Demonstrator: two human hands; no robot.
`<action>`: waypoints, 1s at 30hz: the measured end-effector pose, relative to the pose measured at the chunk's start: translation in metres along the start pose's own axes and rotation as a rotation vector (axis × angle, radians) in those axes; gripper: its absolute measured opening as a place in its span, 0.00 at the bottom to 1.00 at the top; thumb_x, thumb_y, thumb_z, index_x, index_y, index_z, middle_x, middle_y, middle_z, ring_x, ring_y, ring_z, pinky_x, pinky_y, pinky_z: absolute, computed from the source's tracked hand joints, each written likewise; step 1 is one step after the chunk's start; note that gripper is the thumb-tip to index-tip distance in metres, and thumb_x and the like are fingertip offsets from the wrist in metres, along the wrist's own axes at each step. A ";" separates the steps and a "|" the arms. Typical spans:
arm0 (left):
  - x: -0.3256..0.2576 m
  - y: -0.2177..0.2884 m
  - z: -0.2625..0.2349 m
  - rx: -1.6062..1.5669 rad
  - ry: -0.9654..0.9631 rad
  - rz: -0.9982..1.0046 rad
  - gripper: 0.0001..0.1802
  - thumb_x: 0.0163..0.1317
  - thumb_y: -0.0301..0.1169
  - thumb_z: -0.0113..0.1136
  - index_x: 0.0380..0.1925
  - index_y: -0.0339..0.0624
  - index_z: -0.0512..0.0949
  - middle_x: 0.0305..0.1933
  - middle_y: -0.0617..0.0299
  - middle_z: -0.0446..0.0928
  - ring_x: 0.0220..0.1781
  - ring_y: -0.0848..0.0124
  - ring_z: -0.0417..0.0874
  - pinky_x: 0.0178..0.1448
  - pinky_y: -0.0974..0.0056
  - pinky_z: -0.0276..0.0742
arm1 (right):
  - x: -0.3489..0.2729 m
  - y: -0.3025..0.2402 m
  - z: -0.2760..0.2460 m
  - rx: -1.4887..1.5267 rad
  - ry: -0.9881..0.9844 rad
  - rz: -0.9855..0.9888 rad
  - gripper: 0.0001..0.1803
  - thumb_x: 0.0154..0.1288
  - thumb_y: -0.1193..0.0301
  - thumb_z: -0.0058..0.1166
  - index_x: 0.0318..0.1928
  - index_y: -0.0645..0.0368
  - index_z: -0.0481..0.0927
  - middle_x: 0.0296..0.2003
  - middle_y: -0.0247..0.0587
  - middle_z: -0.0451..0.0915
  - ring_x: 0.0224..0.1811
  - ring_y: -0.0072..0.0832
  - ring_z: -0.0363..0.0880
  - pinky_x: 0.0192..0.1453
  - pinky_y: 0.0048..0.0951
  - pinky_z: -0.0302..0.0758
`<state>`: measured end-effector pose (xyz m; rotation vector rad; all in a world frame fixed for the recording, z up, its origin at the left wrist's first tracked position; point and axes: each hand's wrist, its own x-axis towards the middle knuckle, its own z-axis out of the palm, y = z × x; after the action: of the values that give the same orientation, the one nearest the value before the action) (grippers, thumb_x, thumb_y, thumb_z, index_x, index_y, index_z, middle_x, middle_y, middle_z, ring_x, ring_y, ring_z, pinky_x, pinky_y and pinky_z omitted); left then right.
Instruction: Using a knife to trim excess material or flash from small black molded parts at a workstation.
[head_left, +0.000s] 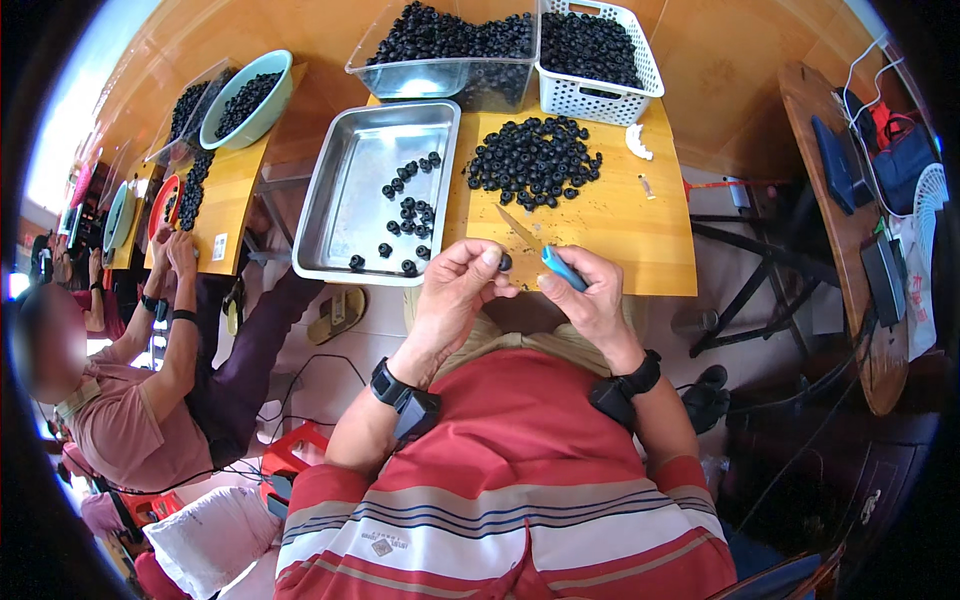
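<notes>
My left hand (458, 290) pinches a small round black part (504, 262) between thumb and fingers, near the table's front edge. In my right hand (592, 298) is a small knife (563, 268) with a turquoise handle. Its narrow blade points up and to the left, a little to the right of the black part. Beyond the blade, a loose pile of similar black parts (535, 160) lies on the wooden table (650, 240); some show a hole. To the left, a shallow metal tray (345, 180) holds several scattered black parts on its right side.
Behind the pile stand a clear plastic bin (420, 78) and a white perforated basket (600, 98), both full of black parts. A crumpled white scrap (637, 142) lies at the right. A co-worker (150, 380) sits at another table on the left, near a pale green basin (270, 110).
</notes>
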<state>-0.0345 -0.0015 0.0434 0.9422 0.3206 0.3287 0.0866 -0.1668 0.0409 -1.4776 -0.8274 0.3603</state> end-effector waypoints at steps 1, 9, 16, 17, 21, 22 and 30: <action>0.000 -0.003 0.003 -0.012 -0.028 -0.012 0.10 0.75 0.35 0.59 0.46 0.39 0.79 0.39 0.63 0.82 0.37 0.75 0.83 0.47 0.65 0.87 | 0.002 -0.002 0.001 0.024 -0.035 0.005 0.22 0.67 0.60 0.70 0.47 0.68 0.85 0.29 0.31 0.81 0.30 0.15 0.74 0.35 0.21 0.72; -0.004 -0.004 0.008 0.010 -0.113 -0.047 0.10 0.76 0.32 0.58 0.47 0.36 0.80 0.39 0.62 0.83 0.38 0.76 0.86 0.48 0.67 0.87 | 0.010 -0.005 0.013 0.360 -0.144 0.110 0.14 0.70 0.67 0.66 0.44 0.68 0.85 0.30 0.34 0.85 0.31 0.16 0.80 0.36 0.21 0.78; -0.015 0.007 0.006 0.055 -0.144 -0.017 0.11 0.76 0.33 0.58 0.44 0.35 0.80 0.39 0.60 0.82 0.39 0.72 0.85 0.49 0.62 0.87 | 0.009 0.024 0.009 0.166 0.011 0.142 0.15 0.70 0.64 0.66 0.43 0.66 0.87 0.27 0.26 0.80 0.29 0.12 0.72 0.32 0.19 0.70; -0.014 0.010 0.001 0.056 -0.142 -0.016 0.11 0.76 0.33 0.58 0.44 0.35 0.80 0.39 0.60 0.82 0.39 0.72 0.85 0.49 0.62 0.87 | 0.009 0.023 0.008 0.167 0.010 0.142 0.15 0.70 0.64 0.66 0.43 0.66 0.87 0.27 0.26 0.80 0.29 0.12 0.72 0.32 0.19 0.70; -0.006 0.026 -0.032 0.706 0.143 0.282 0.08 0.71 0.29 0.64 0.44 0.36 0.83 0.38 0.63 0.85 0.39 0.75 0.84 0.44 0.70 0.81 | 0.009 0.028 -0.002 0.044 0.109 0.123 0.15 0.70 0.63 0.66 0.42 0.66 0.86 0.26 0.23 0.77 0.28 0.11 0.69 0.31 0.19 0.67; -0.004 0.035 -0.039 0.893 0.197 0.263 0.07 0.70 0.28 0.65 0.44 0.37 0.83 0.39 0.60 0.85 0.39 0.72 0.85 0.43 0.67 0.81 | 0.009 0.033 -0.006 0.017 0.142 0.107 0.15 0.71 0.63 0.66 0.41 0.66 0.86 0.25 0.23 0.77 0.28 0.11 0.68 0.31 0.19 0.67; 0.020 0.044 -0.036 1.556 0.183 0.698 0.06 0.61 0.26 0.67 0.39 0.40 0.82 0.42 0.56 0.82 0.40 0.56 0.84 0.42 0.56 0.81 | 0.008 0.055 -0.011 -0.006 0.210 0.133 0.15 0.71 0.63 0.65 0.41 0.66 0.86 0.24 0.23 0.75 0.28 0.10 0.67 0.30 0.19 0.65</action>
<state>-0.0370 0.0577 0.0576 2.5833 0.3893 0.8411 0.1141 -0.1636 -0.0082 -1.5505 -0.5654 0.2959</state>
